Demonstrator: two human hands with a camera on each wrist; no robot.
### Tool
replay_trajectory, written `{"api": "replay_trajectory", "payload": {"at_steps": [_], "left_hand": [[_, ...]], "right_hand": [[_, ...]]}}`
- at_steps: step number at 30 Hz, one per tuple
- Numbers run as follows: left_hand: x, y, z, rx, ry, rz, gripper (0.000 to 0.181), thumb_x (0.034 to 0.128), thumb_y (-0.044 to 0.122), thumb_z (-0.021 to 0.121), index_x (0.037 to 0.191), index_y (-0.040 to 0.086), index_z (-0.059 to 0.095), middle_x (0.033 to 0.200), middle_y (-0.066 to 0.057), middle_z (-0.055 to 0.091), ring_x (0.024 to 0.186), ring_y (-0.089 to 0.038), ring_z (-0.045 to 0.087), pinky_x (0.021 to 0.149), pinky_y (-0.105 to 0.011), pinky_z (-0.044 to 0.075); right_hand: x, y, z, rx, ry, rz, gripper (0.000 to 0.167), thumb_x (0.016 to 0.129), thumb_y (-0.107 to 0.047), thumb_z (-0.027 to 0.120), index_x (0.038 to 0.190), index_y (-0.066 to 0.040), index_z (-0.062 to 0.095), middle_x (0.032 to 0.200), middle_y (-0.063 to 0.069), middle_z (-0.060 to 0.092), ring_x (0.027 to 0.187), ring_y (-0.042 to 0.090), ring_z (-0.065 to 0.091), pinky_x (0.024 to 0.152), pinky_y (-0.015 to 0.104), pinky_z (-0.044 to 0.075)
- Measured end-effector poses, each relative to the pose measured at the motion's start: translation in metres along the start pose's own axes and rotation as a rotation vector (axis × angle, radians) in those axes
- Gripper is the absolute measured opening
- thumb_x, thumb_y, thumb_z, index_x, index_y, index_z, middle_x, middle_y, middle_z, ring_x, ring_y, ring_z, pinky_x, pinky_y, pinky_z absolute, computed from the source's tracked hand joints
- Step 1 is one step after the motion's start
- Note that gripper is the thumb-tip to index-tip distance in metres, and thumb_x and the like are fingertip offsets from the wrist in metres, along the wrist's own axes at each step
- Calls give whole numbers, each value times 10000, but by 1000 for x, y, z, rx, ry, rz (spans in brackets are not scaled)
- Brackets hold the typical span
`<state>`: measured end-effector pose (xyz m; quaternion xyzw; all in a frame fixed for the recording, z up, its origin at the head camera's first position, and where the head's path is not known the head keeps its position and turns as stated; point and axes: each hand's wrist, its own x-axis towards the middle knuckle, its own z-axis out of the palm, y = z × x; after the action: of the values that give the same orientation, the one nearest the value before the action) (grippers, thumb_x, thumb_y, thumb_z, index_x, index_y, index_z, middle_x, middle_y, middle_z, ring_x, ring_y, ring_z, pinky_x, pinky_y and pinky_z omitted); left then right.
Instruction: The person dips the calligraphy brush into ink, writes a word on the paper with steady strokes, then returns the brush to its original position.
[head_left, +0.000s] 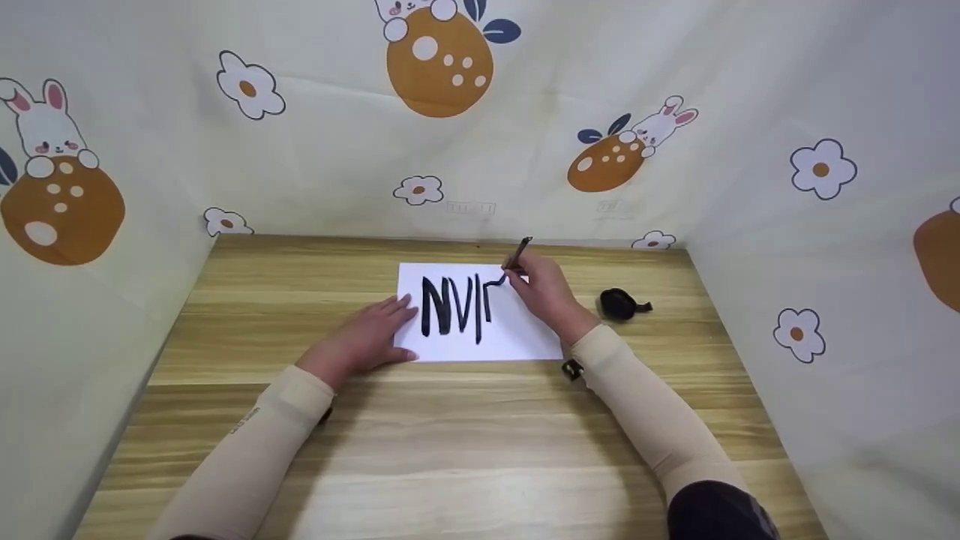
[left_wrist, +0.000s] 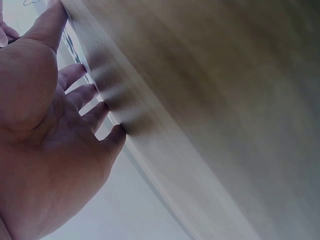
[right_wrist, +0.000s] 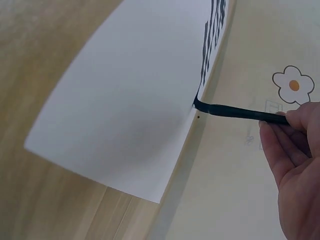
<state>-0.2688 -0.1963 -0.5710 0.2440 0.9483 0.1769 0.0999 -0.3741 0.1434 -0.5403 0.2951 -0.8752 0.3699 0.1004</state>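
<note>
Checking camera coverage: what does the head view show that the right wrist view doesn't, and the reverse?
Head view only: the left grip on the paper, and a round black container.
Right wrist view only: the paper's far right corner, which the right grip hides from the head camera.
Both: the right grip holding the brush, the paper, black strokes, the table and the flower-patterned backdrop.

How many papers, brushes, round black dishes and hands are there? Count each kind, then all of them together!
Paper: 1
Brush: 1
Round black dish: 1
Hands: 2 (left hand on the paper, right hand holding the brush)
Total: 5
</note>
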Motion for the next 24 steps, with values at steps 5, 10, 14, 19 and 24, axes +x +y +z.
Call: {"api": "replay_trajectory", "payload": {"at_steps": [5,10,14,19,24], "left_hand": [[-1,1,-1,-3,-5,-5,866,1041,446,767,1677,-24,413,1786,-249,278,1642,-488,259,1304,-684,257],[-1,1,-1,-8,2,0,862,1036,430,778,1672,-28,420,1780,-255,290,1637,-495,270,1303,-682,262],[-1,2,-1,-7,7,0,855,1036,428,781,1668,-29,428,1777,-255,297,1634,-495,278,1306,-674,264],[-1,2,-1,-4,3,-3,853,1039,440,773,1667,-26,431,1778,-254,295,1634,-494,279,1306,-676,260],[-1,2,-2,-4,0,-2,855,1041,444,770,1668,-26,428,1780,-255,290,1633,-498,275,1305,-682,256]], "right_hand": [[-2,0,-3,-49,-4,-18,70,1020,38,727,1075,-4,737,1079,153,793,1059,327,796,984,434,638],[-6,-1,-5,-43,-13,7,82,1017,39,733,1069,-24,739,1076,140,803,1048,319,802,972,442,641],[-8,-2,-6,-29,-17,9,78,1012,40,735,1058,-22,734,1065,140,809,1036,321,808,963,441,647],[-11,-4,-6,-12,-33,-2,51,1016,35,731,1054,1,731,1064,155,809,1030,329,811,942,417,659],[-13,-10,-6,5,-52,-3,52,1009,40,744,1041,1,737,1044,160,810,999,324,808,914,416,665]]}}
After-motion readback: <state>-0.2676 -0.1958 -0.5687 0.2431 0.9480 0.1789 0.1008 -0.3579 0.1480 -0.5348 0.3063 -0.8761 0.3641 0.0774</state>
